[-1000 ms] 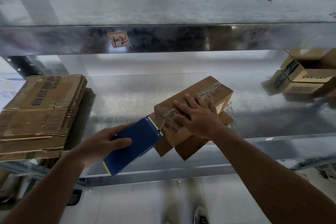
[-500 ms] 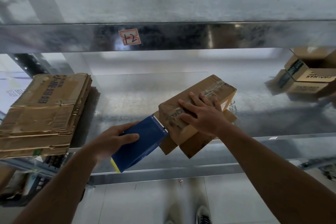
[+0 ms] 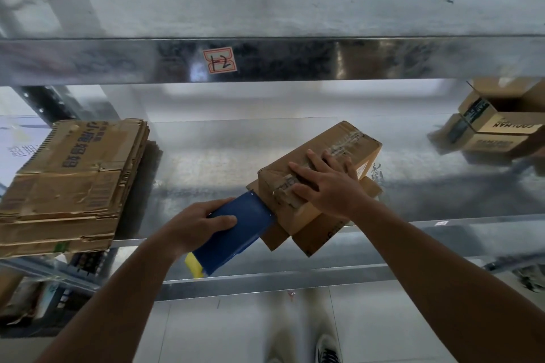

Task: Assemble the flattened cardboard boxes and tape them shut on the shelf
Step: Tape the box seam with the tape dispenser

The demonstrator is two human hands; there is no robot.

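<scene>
An assembled cardboard box (image 3: 321, 174) sits near the front edge of the metal shelf (image 3: 206, 174), its long axis running diagonally from near-left to far-right, with its lower flaps jutting past the shelf edge. The right hand (image 3: 327, 186) lies flat on the box's top, fingers (image 3: 306, 169) spread open and pressing along the taped seam rather than gripping. The left hand (image 3: 194, 224) has its fingers closed around a blue tape dispenser (image 3: 236, 233), whose front end touches the box's near-left end, so the dispenser lines up with the box's long axis. Judging by this, the tape strip is being finished or cut at that end. Well to the left of the box rests a stack of flattened cartons (image 3: 70, 183); well to its right stand more assembled boxes (image 3: 495, 127).
</scene>
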